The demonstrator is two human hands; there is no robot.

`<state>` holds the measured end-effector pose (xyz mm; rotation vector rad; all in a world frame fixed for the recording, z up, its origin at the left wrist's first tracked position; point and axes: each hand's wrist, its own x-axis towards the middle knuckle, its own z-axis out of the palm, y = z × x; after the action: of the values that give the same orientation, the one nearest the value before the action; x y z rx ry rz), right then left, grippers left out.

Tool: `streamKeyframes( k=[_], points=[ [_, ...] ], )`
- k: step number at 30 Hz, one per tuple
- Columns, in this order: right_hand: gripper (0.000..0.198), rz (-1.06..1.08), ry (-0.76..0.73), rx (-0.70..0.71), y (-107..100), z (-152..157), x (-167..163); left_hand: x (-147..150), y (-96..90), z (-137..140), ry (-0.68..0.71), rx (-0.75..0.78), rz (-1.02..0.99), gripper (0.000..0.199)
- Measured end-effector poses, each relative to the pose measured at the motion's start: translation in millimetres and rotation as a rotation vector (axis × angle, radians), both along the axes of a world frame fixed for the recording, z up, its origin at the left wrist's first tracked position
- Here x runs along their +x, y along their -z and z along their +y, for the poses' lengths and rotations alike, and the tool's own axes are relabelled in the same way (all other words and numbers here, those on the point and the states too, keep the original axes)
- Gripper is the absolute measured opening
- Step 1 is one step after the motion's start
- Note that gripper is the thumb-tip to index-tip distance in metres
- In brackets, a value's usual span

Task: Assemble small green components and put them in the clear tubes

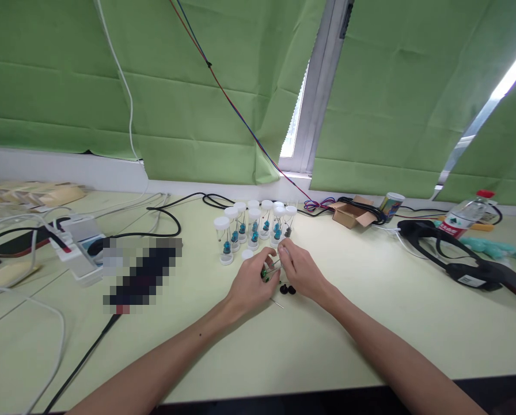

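My left hand (253, 283) curls with thumb and fingers closed around what looks like a small clear tube (273, 266), with a green piece (264, 272) at its left end. My right hand (302, 271) meets it from the right, its fingertips pinched together at the tube; what they grip is too small to make out. Just beyond the hands stand several clear tubes with white caps (222, 221), holding blue pieces (227, 248) and thin wires. A white cap (247, 254) lies beside my left fingers. Two black round pieces (288, 290) and a thin metal rod (277, 303) lie below the hands.
On the left are a white power strip (83, 245), cables and a blurred dark device (148, 276). To the right are a cardboard box (352, 214), a can (391, 206), a red-capped bottle (463, 216) and a black headset (469, 271). Green blinds (197, 115) hang behind.
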<state>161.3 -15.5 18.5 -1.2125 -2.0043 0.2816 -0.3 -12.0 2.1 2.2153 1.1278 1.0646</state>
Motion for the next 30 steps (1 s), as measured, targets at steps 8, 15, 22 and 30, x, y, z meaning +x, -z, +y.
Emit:
streamKeyframes(
  k=[8,15,22,30],
  points=[
    [0.027,0.19,0.043,-0.093,-2,-2,-2,1,-3.6,-3,0.018,-0.03,-0.063,0.022],
    [0.023,0.251,0.036,-0.115,-1,-1,-4,3,-4.7,-4,0.008,-0.019,-0.079,0.025],
    [0.025,0.385,0.056,-0.132,-4,-4,-2,2,-1.8,2,-0.029,0.089,-0.06,0.027],
    [0.029,0.737,0.112,-0.187,1,7,4,0,-0.4,4,-0.073,0.141,-0.128,0.032]
  ],
)
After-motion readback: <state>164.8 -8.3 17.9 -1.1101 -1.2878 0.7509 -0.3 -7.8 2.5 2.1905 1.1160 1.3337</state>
